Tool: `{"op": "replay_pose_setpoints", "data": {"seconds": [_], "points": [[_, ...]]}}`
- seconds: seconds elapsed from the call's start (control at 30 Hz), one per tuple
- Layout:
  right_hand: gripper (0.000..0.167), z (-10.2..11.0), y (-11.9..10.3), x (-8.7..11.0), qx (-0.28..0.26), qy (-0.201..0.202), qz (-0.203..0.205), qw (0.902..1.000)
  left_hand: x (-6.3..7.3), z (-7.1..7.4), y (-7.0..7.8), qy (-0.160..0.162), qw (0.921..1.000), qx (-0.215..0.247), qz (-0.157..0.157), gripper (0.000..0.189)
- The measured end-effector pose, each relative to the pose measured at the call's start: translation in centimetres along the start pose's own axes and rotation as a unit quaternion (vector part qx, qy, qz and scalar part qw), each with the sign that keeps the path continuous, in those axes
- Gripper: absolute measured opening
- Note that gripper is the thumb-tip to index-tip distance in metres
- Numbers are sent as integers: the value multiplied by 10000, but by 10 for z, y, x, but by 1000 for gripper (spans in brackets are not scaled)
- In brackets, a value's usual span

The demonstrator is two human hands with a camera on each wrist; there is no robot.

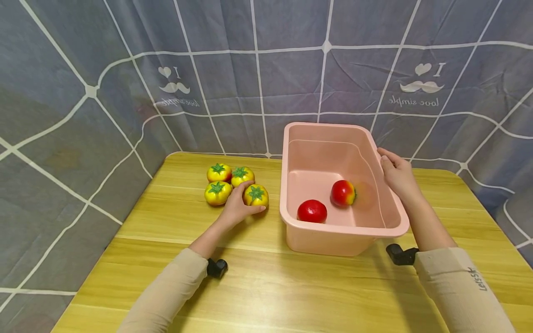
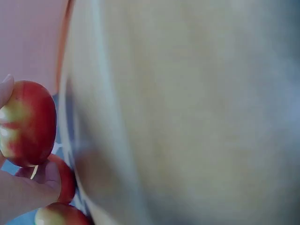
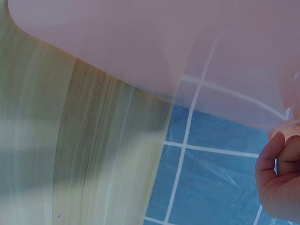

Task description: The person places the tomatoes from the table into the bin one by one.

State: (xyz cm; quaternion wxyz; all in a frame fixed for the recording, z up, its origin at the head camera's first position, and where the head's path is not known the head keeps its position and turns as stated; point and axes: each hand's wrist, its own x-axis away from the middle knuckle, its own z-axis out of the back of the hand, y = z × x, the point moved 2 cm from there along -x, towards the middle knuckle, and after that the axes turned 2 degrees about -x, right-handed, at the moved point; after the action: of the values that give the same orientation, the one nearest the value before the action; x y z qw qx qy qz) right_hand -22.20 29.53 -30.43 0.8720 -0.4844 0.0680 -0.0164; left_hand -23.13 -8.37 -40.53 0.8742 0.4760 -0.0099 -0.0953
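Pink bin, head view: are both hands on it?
No, only the right hand grips the pink bin, while the left hand holds a yellow fruit outside it.

Four fruits [image 1: 218, 193] left of tub [image 1: 325, 243], two [image 1: 342, 193] inside

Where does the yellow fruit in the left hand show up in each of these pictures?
Head: the fruit is just left of and below centre, between the left hand's thumb and fingers.
Left wrist: at the left edge, about mid-height, mostly red from this side.
Right wrist: not in it.
Shared landmark: the pink tub, right of the fruit in head, top left corner in left wrist, across the top in right wrist.
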Motion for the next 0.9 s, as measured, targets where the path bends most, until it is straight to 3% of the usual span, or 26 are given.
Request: {"op": "replay_pose_setpoints", "data": {"seconds": [0.4,0.7,0.9], "points": [[51,0,0,0,71,16,-69,9999,-5,12,21,-113,9989,420,-160,78],[52,1,0,2,49,-4,-50,10000,-5,22,38,126,9989,436,-148,76],[52,0,-1,2,37,33,-17,10000,-6,30,54,270,9970,695,-189,75]]}}
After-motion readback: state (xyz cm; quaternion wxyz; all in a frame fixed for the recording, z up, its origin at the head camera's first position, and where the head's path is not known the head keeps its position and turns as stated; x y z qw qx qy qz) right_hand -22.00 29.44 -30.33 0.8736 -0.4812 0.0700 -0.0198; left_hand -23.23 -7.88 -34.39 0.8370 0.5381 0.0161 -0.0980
